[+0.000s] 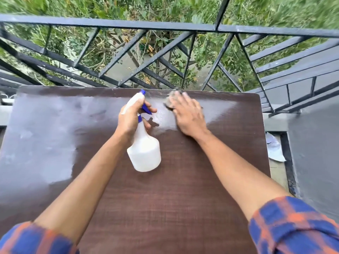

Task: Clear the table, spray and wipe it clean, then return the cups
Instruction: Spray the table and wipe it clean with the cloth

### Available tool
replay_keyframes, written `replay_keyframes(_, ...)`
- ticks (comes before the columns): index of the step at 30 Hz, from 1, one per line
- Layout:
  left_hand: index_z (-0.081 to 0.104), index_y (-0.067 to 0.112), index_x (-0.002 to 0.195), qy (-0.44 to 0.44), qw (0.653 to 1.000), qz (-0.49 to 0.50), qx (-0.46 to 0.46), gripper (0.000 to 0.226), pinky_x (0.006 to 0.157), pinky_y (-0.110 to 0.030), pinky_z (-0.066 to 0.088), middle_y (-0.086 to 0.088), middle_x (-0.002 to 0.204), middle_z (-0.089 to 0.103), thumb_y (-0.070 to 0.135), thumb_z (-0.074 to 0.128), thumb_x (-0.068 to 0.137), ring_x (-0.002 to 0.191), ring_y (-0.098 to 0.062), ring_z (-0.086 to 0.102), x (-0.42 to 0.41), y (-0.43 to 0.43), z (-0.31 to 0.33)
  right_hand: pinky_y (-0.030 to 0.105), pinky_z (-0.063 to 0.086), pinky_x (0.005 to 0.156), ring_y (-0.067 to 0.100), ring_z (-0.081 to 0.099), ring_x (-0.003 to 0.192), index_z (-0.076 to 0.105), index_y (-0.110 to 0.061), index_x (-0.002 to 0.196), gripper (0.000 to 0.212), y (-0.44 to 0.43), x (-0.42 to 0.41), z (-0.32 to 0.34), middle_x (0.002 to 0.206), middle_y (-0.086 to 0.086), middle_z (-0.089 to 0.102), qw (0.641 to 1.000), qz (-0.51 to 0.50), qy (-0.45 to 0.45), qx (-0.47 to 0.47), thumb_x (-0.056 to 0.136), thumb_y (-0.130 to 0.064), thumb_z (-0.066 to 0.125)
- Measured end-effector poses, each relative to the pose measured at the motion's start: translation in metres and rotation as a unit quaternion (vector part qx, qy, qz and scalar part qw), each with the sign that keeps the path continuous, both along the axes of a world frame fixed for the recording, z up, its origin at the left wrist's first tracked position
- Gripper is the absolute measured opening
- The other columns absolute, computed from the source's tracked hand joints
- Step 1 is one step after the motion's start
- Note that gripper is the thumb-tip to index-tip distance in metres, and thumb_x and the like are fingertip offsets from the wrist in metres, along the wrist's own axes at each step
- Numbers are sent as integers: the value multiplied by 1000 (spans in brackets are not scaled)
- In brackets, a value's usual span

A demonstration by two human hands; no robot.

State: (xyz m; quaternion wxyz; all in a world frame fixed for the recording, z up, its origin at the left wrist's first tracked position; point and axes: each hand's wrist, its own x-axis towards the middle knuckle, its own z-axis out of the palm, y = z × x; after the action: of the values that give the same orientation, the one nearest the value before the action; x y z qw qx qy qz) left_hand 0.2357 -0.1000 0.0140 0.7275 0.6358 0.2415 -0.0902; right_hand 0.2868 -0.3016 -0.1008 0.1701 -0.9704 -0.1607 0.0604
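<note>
A dark brown wooden table (165, 189) fills the middle of the view. My left hand (131, 116) grips the neck of a white spray bottle (145, 153) with a blue trigger, held above the table's middle with its nozzle pointing away. To its right, my right hand (187, 114) lies flat with straight fingers on a grey cloth (171, 99) near the table's far edge. Most of the cloth is hidden under the hand. A wet sheen shows on the surface between the two hands. No cups are in view.
A black metal railing (128, 24) runs just behind the table's far edge, with green plants beyond it. A grey wall (315, 143) stands to the right. White paper (275, 149) lies on the floor beside the table's right edge.
</note>
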Motion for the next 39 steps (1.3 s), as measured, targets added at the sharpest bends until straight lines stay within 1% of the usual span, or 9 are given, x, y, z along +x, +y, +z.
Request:
replay_keyframes(4, 61, 9, 86, 10, 1000, -1, -13, 34, 46, -25, 44, -11, 89, 76, 34, 48, 106, 36, -24, 47, -5, -4, 4, 53, 22, 122, 21, 17, 153, 23, -28, 159, 58, -109, 6, 5, 168, -4, 16, 974, -221, -5, -42, 104, -28, 39)
replay_keyframes(7, 61, 9, 87, 9, 1000, -7, -15, 34, 46, -25, 43, -12, 91, 75, 34, 48, 106, 36, -23, 47, -11, -4, 4, 51, 10, 125, 23, 7, 156, 14, -28, 162, 58, -168, -4, 10, 170, -3, 6, 938, -341, 37, -55, 108, -30, 33)
replay_keyframes(13, 61, 8, 89, 8, 1000, -15, 5, 35, 49, -29, 44, -12, 91, 76, 36, 47, 106, 40, -25, 48, -22, 6, 4, 53, 11, 123, 27, 3, 156, 23, -28, 159, 58, -137, 19, 20, 170, -1, 4, 879, -466, 91, -36, 104, -24, 42)
replay_keyframes(17, 62, 8, 88, -1, 1000, -22, 13, 36, 48, -29, 45, -15, 93, 75, 36, 47, 106, 41, -27, 48, -27, 12, 1, 50, 32, 112, 26, 25, 145, 35, -29, 151, 58, -53, 25, 23, 163, -1, 23, 950, -304, 36, -62, 97, -20, 52)
replay_keyframes(20, 62, 8, 87, -10, 999, -24, 19, 36, 46, -29, 45, -19, 94, 73, 33, 46, 107, 41, -25, 50, -31, 12, 4, 50, 24, 118, 22, 15, 151, 26, -33, 156, 64, 27, -5, 22, 166, -7, 12, 987, -145, 50, -36, 98, -18, 47)
replay_keyframes(23, 63, 8, 85, -11, 1000, -15, 11, 36, 45, -28, 45, -18, 90, 73, 32, 47, 106, 46, -26, 53, -34, 7, 7, 53, 13, 123, 24, 11, 155, 24, -32, 158, 56, 58, -57, 17, 169, -4, 12, 998, 0, 58, -25, 104, -35, 38)
replay_keyframes(27, 63, 8, 86, -3, 1000, -21, -3, 36, 47, -27, 45, -16, 91, 74, 35, 49, 106, 61, -32, 52, -39, 3, 7, 49, 22, 118, 21, 23, 152, 30, -41, 154, 53, -2, -119, 4, 166, -8, 24, 997, 61, 10, -40, 103, -41, 42)
replay_keyframes(34, 63, 8, 87, 3, 999, -36, -20, 35, 46, -25, 45, -13, 90, 74, 35, 50, 106, 55, -28, 52, -54, -7, 16, 57, 19, 121, 31, 14, 154, 18, -29, 160, 60, -195, -110, 6, 169, 3, 13, 933, -345, 76, -72, 101, -37, 25)
replay_keyframes(39, 63, 9, 86, -1, 999, -35, -24, 34, 48, -27, 45, -13, 90, 75, 34, 50, 105, 77, -36, 54, -67, -3, 18, 56, 11, 122, 27, 7, 156, 19, -31, 161, 59, -150, -108, 10, 170, -1, 8, 878, -462, 110, -61, 105, -38, 36)
